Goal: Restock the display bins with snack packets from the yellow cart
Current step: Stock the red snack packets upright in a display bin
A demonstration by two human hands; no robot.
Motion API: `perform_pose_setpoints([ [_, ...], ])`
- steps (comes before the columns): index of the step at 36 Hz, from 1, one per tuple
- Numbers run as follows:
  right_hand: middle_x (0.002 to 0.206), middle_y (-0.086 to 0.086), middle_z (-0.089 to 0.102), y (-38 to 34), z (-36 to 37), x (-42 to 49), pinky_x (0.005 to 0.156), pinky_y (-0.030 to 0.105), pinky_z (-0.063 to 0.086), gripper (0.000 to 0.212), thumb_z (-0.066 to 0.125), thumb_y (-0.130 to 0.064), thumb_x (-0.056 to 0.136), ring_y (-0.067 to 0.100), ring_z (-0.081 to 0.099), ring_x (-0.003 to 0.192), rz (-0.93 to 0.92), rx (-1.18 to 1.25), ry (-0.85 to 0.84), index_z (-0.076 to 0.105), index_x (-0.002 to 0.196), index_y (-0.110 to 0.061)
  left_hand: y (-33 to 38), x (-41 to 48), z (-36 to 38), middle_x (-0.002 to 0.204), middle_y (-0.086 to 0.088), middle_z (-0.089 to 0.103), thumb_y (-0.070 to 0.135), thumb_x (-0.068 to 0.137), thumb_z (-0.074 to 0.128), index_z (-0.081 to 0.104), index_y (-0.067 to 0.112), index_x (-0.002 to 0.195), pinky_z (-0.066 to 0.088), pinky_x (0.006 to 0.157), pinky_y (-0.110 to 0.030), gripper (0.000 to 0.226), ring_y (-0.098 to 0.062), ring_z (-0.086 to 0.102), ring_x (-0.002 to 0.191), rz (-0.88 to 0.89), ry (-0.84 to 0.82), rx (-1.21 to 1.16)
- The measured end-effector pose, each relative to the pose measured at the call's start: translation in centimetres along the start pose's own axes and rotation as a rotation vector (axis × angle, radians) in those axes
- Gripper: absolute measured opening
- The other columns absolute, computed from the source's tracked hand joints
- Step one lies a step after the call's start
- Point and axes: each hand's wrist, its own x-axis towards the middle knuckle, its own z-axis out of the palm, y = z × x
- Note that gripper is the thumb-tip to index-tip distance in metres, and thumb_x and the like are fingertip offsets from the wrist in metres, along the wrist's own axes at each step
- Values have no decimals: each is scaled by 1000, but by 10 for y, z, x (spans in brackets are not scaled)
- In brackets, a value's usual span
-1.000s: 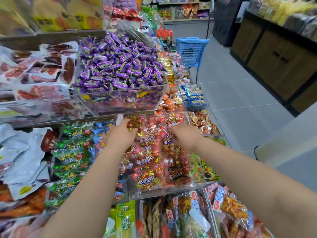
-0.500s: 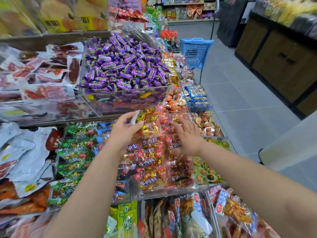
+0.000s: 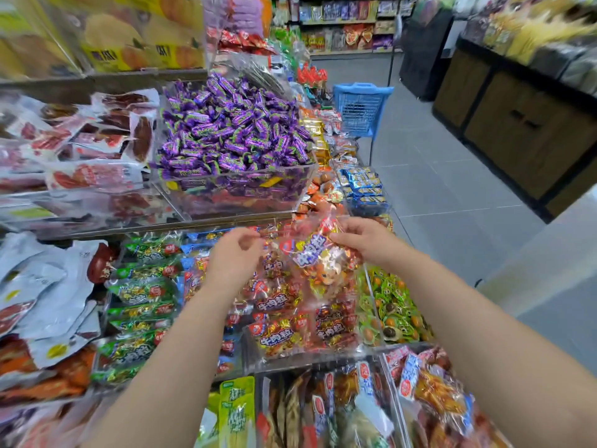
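Note:
A red and gold snack packet [image 3: 318,257] with a blue and white label hangs just above the clear display bin [image 3: 365,349], which holds several packets of the same kind. My right hand [image 3: 361,240] grips the packet's right end. The curled fingers of my left hand [image 3: 234,257] pinch its clear left edge. The yellow cart is out of view.
A bin of purple candies [image 3: 232,140] stands behind on a higher tier. Green packets [image 3: 139,295] lie left of the red bin, green cups [image 3: 391,305] right. A blue basket [image 3: 361,105] stands in the tiled aisle, and dark wooden counters [image 3: 523,130] line its right side.
Both hands rose from deep in the red bin's far end and drew nearer. One red packet is now lifted between them above the bin.

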Motion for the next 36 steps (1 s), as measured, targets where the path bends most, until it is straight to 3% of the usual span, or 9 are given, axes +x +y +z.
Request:
perform_pose_setpoints([
  [2, 76, 4, 54, 4, -9, -3, 58, 26, 43, 28, 71, -32, 81, 11, 47, 63, -7, -160, -22, 58, 72, -10, -8, 2, -8, 107, -5, 67, 32, 88, 61, 64, 21, 112, 47, 81, -36, 27, -25, 60, 98, 59, 159, 254],
  [5, 75, 2, 56, 8, -10, -5, 62, 28, 40, 30, 69, -34, 83, 16, 53, 72, -44, -577, -100, 60, 84, -5, -20, 6, -14, 133, -16, 51, 59, 79, 63, 47, 20, 136, 39, 98, -50, 71, -38, 43, 124, -187, 119, 557],
  [8, 101, 1, 60, 13, 6, -6, 80, 33, 45, 28, 64, -31, 88, 23, 57, 99, -154, -826, -119, 62, 110, -14, -29, 6, -13, 149, -21, 28, 71, 71, 65, 22, 16, 149, 29, 104, -60, 104, -42, 26, 136, -381, 24, 480],
  [11, 108, 1, 62, 23, 22, -6, 82, 37, 48, 27, 59, -32, 90, 22, 56, 101, -228, -948, -148, 60, 114, -18, -35, 5, -13, 152, -26, 18, 74, 67, 65, -8, 19, 153, 27, 107, -58, 126, -44, 22, 138, -466, 0, 423],
  [17, 110, 5, 62, 47, 39, -5, 82, 35, 43, 29, 54, -34, 92, 25, 54, 105, -276, -1128, -93, 55, 116, -18, -47, 4, -15, 155, -15, 27, 65, 71, 70, -5, 26, 153, 23, 108, -67, 118, -41, 22, 142, -388, -22, 316],
  [21, 115, 1, 58, 51, 36, -5, 88, 33, 43, 41, 60, -40, 87, 22, 50, 108, -229, -1159, -235, 53, 121, -20, -45, -3, -11, 151, -11, 36, 64, 70, 71, 5, 30, 152, 11, 112, -65, 110, -31, 28, 142, -239, 122, 462],
  [26, 98, -6, 57, 42, 18, -7, 73, 28, 43, 23, 63, -29, 87, 19, 57, 94, -174, -903, -267, 56, 107, -20, -47, -4, -10, 134, -18, 46, 56, 72, 74, 22, 37, 148, 46, 90, -45, 94, -37, 54, 113, -85, 202, 387],
  [31, 87, -9, 64, 33, -15, -10, 73, 31, 52, 17, 73, -29, 79, 8, 62, 83, -110, -465, -13, 58, 87, -31, -47, -5, -9, 127, -15, 46, 51, 77, 72, 45, 37, 137, 40, 75, -33, 67, -23, 50, 84, -59, 232, 244],
  [36, 103, 6, 66, 39, -13, -19, 70, 36, 58, 57, 76, -5, 70, 12, 69, 83, 48, 86, 86, 47, 101, -43, -40, -5, -5, 125, -11, 47, 45, 85, 66, 50, 32, 136, 34, 76, -28, 54, -11, 42, 72, -10, 294, 142],
])
